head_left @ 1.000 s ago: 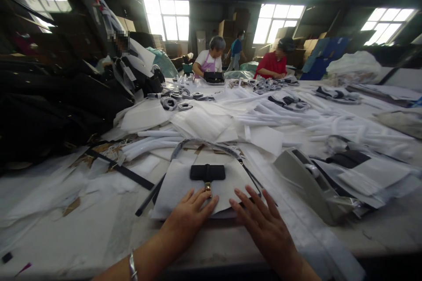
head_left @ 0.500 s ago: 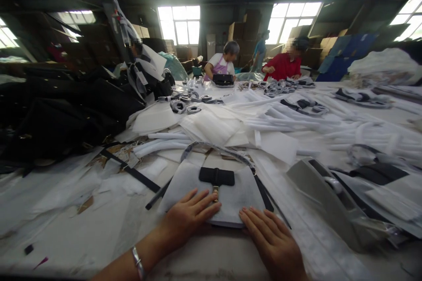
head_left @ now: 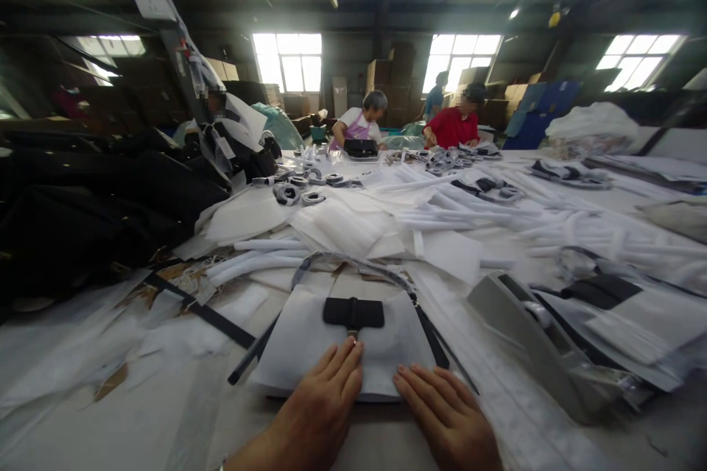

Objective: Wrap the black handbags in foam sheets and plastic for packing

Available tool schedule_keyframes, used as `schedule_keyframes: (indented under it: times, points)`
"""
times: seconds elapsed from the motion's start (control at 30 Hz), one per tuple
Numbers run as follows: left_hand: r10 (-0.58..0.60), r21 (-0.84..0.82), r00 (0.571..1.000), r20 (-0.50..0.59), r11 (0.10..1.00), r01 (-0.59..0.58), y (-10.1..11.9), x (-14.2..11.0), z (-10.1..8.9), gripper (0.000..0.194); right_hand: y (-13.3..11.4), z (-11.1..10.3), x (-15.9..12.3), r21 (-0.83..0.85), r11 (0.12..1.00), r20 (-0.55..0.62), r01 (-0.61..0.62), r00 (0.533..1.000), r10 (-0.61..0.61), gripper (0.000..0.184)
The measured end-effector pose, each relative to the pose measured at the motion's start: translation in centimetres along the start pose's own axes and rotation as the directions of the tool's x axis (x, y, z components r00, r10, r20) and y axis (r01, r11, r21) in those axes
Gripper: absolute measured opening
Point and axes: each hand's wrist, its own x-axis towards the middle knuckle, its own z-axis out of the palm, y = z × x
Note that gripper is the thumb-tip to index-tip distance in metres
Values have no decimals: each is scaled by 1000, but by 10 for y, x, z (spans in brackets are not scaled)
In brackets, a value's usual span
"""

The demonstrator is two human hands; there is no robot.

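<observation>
In front of me a handbag (head_left: 392, 342) lies flat on the table, its front covered by a thin white sheet. A black flap tab (head_left: 353, 312) with a metal clasp shows at its upper middle, and a wrapped handle (head_left: 353, 259) arches behind it. My left hand (head_left: 323, 397) lies with fingers stretched over the sheet, fingertips at the clasp, covering most of it. Resting flat on the bag's lower right edge is my right hand (head_left: 442, 412), its fingers extended. Neither hand grips anything.
A grey tape dispenser (head_left: 530, 338) stands to the right beside another partly wrapped bag (head_left: 613, 294). Black bags (head_left: 99, 213) are heaped at left. White foam sheets (head_left: 342, 217) and wrapped straps (head_left: 287, 193) cover the table beyond. Co-workers (head_left: 453, 121) sit at the far side.
My left hand has turned to point more forward, its fingers now together over the clasp. My right hand stays on the lower right edge. The camera view has tilted up and shifted right.
</observation>
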Motion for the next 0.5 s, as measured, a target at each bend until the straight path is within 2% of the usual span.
schedule_keyframes:
  times: [0.13,0.2,0.37,0.5]
  points:
    - [72,160,984,-166,986,-45,-2,-7,21,54,8,7,-7,-86,986,40,142,989,-139,41]
    - [84,215,971,-223,976,-35,-2,-11,31,56,9,6,-6,-114,978,53,175,984,-170,44]
    - [-28,172,979,-201,983,63,5,-17,38,53,-1,-5,1,-109,991,71,81,995,-73,43]
    - [55,182,970,-236,983,-12,-1,-17,39,50,-8,-4,2,-75,997,43,-17,999,20,39]
